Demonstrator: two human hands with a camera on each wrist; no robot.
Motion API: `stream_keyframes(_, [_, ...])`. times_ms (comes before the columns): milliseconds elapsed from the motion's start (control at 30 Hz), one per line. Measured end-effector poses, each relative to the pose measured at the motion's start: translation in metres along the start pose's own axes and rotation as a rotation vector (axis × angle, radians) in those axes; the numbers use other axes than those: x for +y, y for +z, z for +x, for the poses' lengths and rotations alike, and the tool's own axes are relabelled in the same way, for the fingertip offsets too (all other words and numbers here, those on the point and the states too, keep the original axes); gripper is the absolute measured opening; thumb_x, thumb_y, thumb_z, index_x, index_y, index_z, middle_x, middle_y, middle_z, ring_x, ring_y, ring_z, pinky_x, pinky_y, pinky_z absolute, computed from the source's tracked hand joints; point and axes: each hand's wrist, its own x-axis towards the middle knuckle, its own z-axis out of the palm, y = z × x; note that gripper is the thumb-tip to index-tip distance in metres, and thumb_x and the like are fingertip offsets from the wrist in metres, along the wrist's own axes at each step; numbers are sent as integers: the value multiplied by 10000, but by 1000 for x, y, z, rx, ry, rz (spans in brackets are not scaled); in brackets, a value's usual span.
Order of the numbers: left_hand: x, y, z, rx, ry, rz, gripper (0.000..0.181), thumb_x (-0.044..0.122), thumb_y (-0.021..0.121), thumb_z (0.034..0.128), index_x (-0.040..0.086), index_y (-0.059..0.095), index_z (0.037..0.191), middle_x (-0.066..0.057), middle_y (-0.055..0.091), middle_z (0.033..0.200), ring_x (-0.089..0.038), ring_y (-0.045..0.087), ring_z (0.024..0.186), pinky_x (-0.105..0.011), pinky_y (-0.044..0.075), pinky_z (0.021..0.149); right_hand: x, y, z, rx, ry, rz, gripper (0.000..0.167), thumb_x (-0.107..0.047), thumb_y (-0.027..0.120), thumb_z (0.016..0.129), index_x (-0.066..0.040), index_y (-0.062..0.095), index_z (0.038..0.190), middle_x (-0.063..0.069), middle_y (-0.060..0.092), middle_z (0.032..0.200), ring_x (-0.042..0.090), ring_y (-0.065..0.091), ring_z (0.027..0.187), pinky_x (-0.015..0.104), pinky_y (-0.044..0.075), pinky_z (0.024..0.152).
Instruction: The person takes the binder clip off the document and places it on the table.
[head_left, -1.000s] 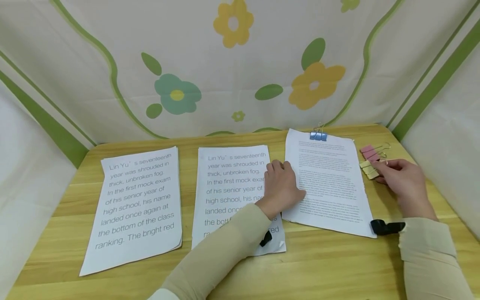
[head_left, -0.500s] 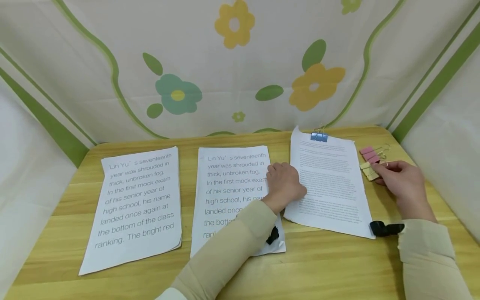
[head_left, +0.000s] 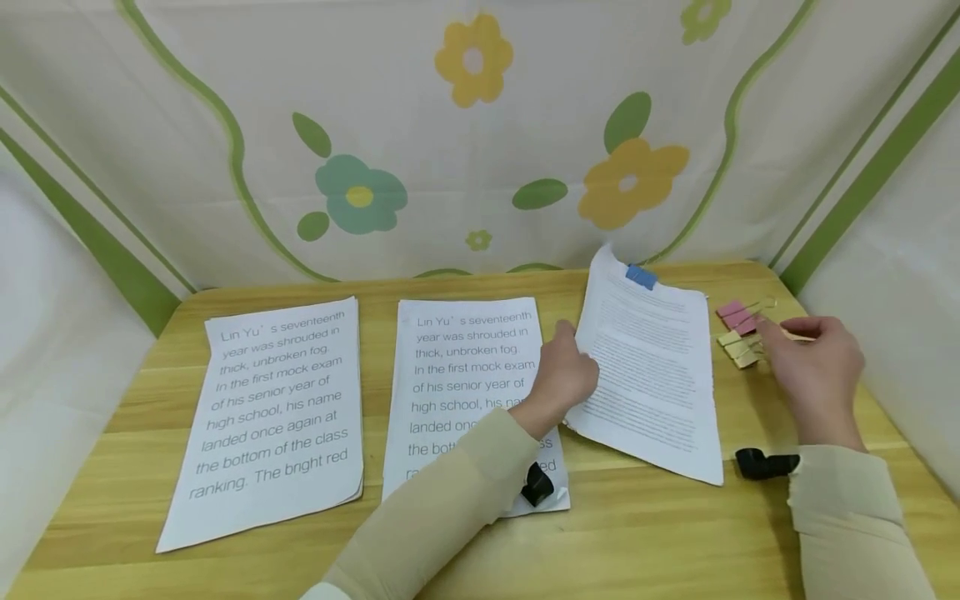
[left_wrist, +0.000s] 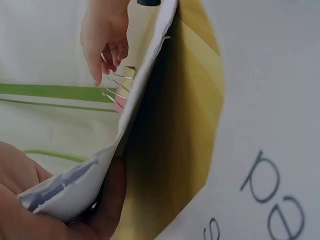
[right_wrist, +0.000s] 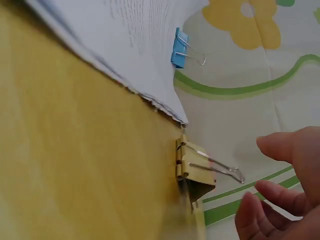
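My left hand (head_left: 564, 379) grips the left edge of a stack of printed sheets (head_left: 652, 379), bound at the top by a blue binder clip (head_left: 641, 277). In the left wrist view, the thumb and fingers pinch the curled paper edge (left_wrist: 75, 192), which stands raised off the table. Beside the yellow binder clips (head_left: 738, 348), my right hand (head_left: 817, 371) hovers with loosely bent fingers. The right wrist view shows a gap between those fingers and a yellow clip's wire handles (right_wrist: 215, 170). Pink binder clips (head_left: 735, 317) lie just behind the yellow ones.
Two stacks of large-print sheets lie on the wooden table (head_left: 637, 542): one at the left (head_left: 270, 417), one in the middle (head_left: 465, 375), partly under my left forearm. A flowered cloth (head_left: 465, 167) hangs behind the table. Black wrist cameras (head_left: 765, 463) protrude from both sleeves.
The clipped stack has tilted up and turned, its lower right corner swinging left. My left hand has kept hold of its edge. My right hand has drawn away from the yellow clips.
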Motion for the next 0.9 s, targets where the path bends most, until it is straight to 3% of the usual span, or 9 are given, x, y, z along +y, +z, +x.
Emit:
stream_keyframes(133, [2,-16,-11,26,71,-68,205,8,470,1073,19,535,1267,-165,673,975,-197,639,723,-281,501,576,-18,1,-13,97,-34,76,299,-603,707,961,-365,569,1077,-155,467,1064,44,495,888,206,470,631])
stream_keyframes(233, [5,-30,-20,52,103,-112,164,12,490,1080,29,549,1232,-160,671,1006,-192,646,753,-275,510,595,-32,3,-22,69,-84,93,241,-575,709,973,-399,574,1069,-193,485,1019,6,482,891,177,462,621])
stream_keyframes(400, [11,-48,-34,87,128,-144,126,26,528,1079,53,551,1200,-131,656,1018,-186,636,779,-270,500,627,-47,14,-38,-62,-187,43,299,-609,682,984,-379,580,1147,-228,571,1041,-26,537,919,167,484,674])
stream_keyframes(500, [13,-55,-40,106,138,-166,122,35,542,1081,71,548,1198,-130,658,1054,-188,641,803,-273,502,656,-55,26,-45,-182,-261,4,553,-628,626,1012,-219,565,1378,-76,605,1231,-30,574,934,161,528,725])
stream_keyframes(600, [14,-60,-45,120,147,-198,122,40,554,1080,81,542,1195,-131,653,1079,-193,640,816,-278,505,678,-63,37,-50,-346,-324,15,786,-592,558,1065,-18,413,1582,135,590,1400,-40,603,943,157,547,759])
stream_keyframes(667, [12,-63,-47,125,148,-235,126,46,555,1083,88,542,1201,-125,641,1090,-195,644,818,-285,514,681,-65,43,-53,-472,-323,118,825,-520,564,1092,29,297,1646,141,658,1354,-18,658,923,185,581,752])
stream_keyframes(767, [7,-66,-47,136,140,-284,144,49,561,1080,95,548,1216,-119,633,1108,-198,653,817,-289,529,672,-65,48,-55,-650,-263,401,739,-329,615,1109,-29,238,1669,13,760,1172,46,740,871,235,611,724])
stream_keyframes(833, [1,-70,-47,137,132,-319,157,46,566,1077,93,554,1227,-125,642,1131,-200,663,818,-296,544,662,-63,51,-56,-733,-207,606,678,-172,637,1096,-85,244,1641,-60,787,1070,108,782,856,276,640,705])
stream_keyframes(900, [-6,-74,-46,128,115,-345,167,45,584,1069,88,556,1228,-137,659,1139,-203,673,808,-302,558,647,-62,54,-58,-776,-189,739,611,-56,632,1078,-121,291,1580,-41,794,1085,127,791,876,282,646,712])
